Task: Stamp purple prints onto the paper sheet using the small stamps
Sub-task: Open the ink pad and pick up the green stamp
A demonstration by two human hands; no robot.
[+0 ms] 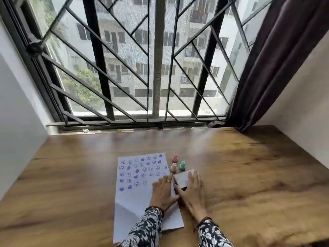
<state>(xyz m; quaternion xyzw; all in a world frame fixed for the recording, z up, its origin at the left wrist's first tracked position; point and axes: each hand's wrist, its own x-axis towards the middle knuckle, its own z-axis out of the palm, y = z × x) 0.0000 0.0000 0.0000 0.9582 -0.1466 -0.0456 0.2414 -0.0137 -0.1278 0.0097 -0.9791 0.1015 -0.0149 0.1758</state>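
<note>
A white paper sheet (135,198) lies on the wooden table, its upper half covered with several purple heart and round prints. My left hand (162,192) rests flat on the sheet's right side, fingers spread, a ring on one finger. My right hand (192,190) lies flat beside it on a small white square piece (182,179) with a faint purple mark, which looks like a folded paper or ink pad. Three small stamps stand just beyond: a pink stamp (175,157), a peach stamp (173,167) and a green stamp (182,165). Neither hand holds a stamp.
The wooden table (249,175) runs back to a barred window (142,68) with small items on its sill (106,130). A dark curtain (276,68) hangs at the right, and white walls stand on both sides.
</note>
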